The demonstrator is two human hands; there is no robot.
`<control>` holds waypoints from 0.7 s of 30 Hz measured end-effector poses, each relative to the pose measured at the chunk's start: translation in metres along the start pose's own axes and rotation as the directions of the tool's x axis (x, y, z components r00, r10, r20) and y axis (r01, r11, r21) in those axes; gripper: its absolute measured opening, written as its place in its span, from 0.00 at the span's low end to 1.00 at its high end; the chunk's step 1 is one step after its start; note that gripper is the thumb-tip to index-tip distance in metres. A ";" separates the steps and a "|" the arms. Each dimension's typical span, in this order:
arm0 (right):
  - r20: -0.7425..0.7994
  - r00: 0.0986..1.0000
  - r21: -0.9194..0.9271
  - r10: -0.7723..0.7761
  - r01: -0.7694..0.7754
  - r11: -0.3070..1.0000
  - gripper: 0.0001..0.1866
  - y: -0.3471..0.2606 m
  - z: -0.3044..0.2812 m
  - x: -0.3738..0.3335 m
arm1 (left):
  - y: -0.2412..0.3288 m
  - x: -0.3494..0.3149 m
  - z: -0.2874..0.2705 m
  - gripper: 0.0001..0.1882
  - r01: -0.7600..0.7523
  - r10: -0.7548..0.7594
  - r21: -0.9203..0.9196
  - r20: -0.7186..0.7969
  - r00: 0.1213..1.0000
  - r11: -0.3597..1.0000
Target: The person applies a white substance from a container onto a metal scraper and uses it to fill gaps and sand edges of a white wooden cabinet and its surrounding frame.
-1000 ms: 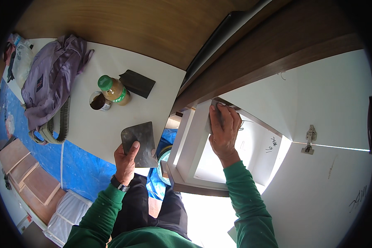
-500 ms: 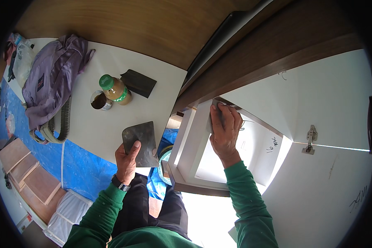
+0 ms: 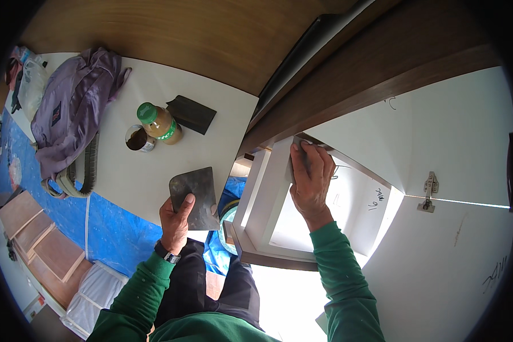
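On the white table [image 3: 125, 176], at about 10 o'clock from the person, stand a green-capped bottle [image 3: 159, 123] and an open can [image 3: 138, 138], touching; a dark flat pad [image 3: 191, 114] lies just beside them at their 2 o'clock.

The left hand [image 3: 175, 219] is closed on a dark flat scraper plate [image 3: 195, 196], thumb on its face. The plate extends toward 12 o'clock from the grip, held over the table's near edge.

The right hand [image 3: 312, 174] is at 3 o'clock from the left, well apart. Its fingers are pressed flat on a small grey blade or pad [image 3: 297, 154]; whether they wrap it cannot be told. This piece lies against the upper edge of the white cabinet panel [image 3: 268, 194], long axis toward 12 o'clock. The right hand is the nearer to the cabinet; a metal hinge [image 3: 428, 191] sits at its 3 o'clock.
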State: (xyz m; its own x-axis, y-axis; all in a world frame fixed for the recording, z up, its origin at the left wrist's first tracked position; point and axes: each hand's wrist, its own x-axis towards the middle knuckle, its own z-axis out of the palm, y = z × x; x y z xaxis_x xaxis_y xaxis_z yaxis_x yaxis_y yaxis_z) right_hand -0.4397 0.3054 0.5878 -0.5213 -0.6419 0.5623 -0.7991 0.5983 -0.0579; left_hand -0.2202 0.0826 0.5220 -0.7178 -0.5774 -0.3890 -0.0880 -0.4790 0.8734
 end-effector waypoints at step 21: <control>-0.034 0.989 0.359 0.145 -0.124 0.925 0.21 -0.035 -0.042 0.020 | 0.014 -0.007 0.009 0.14 0.122 -0.133 -0.279 -0.018 0.991 0.952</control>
State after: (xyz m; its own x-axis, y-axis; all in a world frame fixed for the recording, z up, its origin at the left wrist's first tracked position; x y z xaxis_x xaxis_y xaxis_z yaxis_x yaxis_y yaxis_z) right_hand -0.4095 0.2923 0.6357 -0.6216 -0.5316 0.5753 -0.7822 0.4607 -0.4195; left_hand -0.2228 0.0852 0.5397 -0.6869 -0.5207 -0.5070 0.0211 -0.7116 0.7023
